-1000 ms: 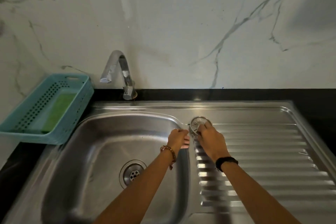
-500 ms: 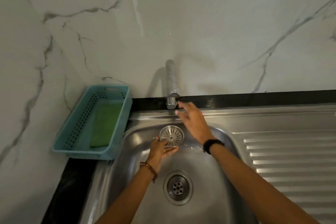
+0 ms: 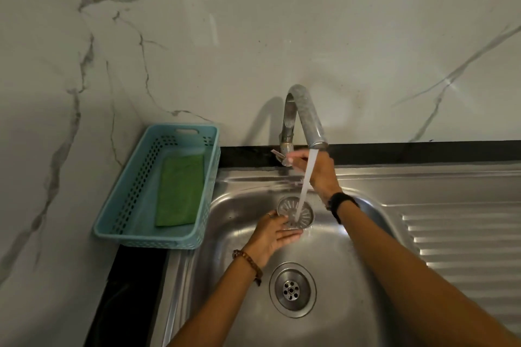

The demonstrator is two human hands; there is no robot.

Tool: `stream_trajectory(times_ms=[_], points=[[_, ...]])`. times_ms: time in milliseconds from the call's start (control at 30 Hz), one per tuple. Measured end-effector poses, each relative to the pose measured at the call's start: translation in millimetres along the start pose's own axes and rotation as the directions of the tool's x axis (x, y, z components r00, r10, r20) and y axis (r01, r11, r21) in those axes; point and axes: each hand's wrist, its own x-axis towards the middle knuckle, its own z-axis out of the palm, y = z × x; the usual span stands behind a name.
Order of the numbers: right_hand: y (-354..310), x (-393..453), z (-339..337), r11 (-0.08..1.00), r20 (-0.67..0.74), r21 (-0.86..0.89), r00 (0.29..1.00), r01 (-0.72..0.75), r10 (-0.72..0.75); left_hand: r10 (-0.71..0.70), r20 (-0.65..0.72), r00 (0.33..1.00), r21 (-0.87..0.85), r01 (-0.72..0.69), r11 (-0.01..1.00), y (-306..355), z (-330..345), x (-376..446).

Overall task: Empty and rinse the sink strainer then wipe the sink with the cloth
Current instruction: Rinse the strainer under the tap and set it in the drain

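Now left hand point(image 3: 272, 236) grips strainer point(image 3: 295, 211) under water; right hand point(image 3: 318, 175) pinches tap handle point(image 3: 283, 156)

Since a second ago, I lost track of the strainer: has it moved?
Yes. The strainer went from the drainboard edge leftward into the basin, now held by the left hand under the faucet stream, above the drain.

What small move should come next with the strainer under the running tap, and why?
Probably tilt or turn the strainer in the left hand so the stream sweeps its whole face: water from the tap hits only one spot, while the right hand is at the tap handle.
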Motion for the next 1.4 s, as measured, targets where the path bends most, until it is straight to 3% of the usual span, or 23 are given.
stream_trajectory(times_ms=[67, 167, 267, 367, 467, 567, 667, 767, 867, 1000, 1100, 1200, 1300, 1400], points=[[27.4, -21.2, -12.0, 0.975, -0.004, -0.210, 0.998, -0.068, 0.069, -0.041, -0.010, 0.999, -0.010, 0.041, 0.999, -7.2, -2.4, 1.5], [65.2, -53.1, -18.1, 0.886, 0.164, -0.424, 0.946, -0.189, 0.280, -0.110, -0.024, 0.994, -0.079, 0.108, 0.991, -20.3, -4.2, 2.6], [77.5, -73.7, -19.1, 0.938, 0.226, -0.328, 0.955, -0.111, 0.192, -0.132, -0.006, 0.991, -0.132, 0.130, 0.983, -30.9, -4.5, -0.4], [85.9, -89.2, -22.5, 0.986, 0.181, -0.167, 0.982, -0.022, 0.053, -0.028, -0.029, 0.999, -0.049, 0.027, 0.998, -29.9, -6.2, -2.9], [95.2, -98.8, -21.9, 0.981, 0.097, 0.049, 0.979, -0.187, 0.181, 0.124, -0.017, 0.992, 0.209, -0.117, 0.971, -20.2, -8.3, -6.2], [94.5, -97.9, -12.8, 0.920, 0.190, 0.153, 0.925, -0.359, 0.329, 0.190, -0.041, 0.981, 0.419, -0.155, 0.895, -14.6, -12.6, -6.6], [86.3, -92.6, -3.7, 0.912, 0.206, 0.194, 0.924, -0.361, 0.322, 0.120, -0.153, 0.981, 0.347, -0.060, 0.936, -13.6, -23.1, -9.2], [83.9, -91.0, -2.9, 0.949, 0.209, 0.179, 0.953, -0.258, 0.220, -0.051, -0.149, 0.987, 0.109, 0.067, 0.992, -18.2, -34.8, -10.3], [89.2, -90.2, -9.3, 0.916, 0.209, 0.281, 0.950, -0.287, 0.233, -0.041, -0.126, 0.991, -0.057, 0.034, 0.998, -15.7, -30.2, -12.1], [102.9, -87.0, -9.3, 0.759, 0.207, 0.479, 0.897, -0.440, 0.390, 0.112, -0.109, 0.988, 0.090, -0.103, 0.991, -14.4, -16.2, -8.8], [106.0, -79.5, -10.4, 0.663, 0.274, 0.534, 0.849, -0.525, 0.452, 0.113, -0.072, 0.991, 0.124, -0.103, 0.987, -13.7, -13.9, -10.3], [93.6, -74.2, -14.5, 0.784, 0.332, 0.317, 0.837, -0.533, 0.435, -0.011, -0.095, 0.995, 0.095, 0.020, 0.995, -19.3, -28.1, -11.9], [77.0, -71.5, -15.1, 0.903, 0.308, 0.153, 0.888, -0.401, 0.342, -0.133, -0.077, 0.988, 0.112, 0.141, 0.984, -30.4, -41.1, -11.3], [69.2, -75.3, -16.8, 0.959, 0.275, 0.067, 0.929, -0.276, 0.248, -0.177, -0.068, 0.982, -0.011, 0.176, 0.984, -32.4, -36.8, -9.0]])
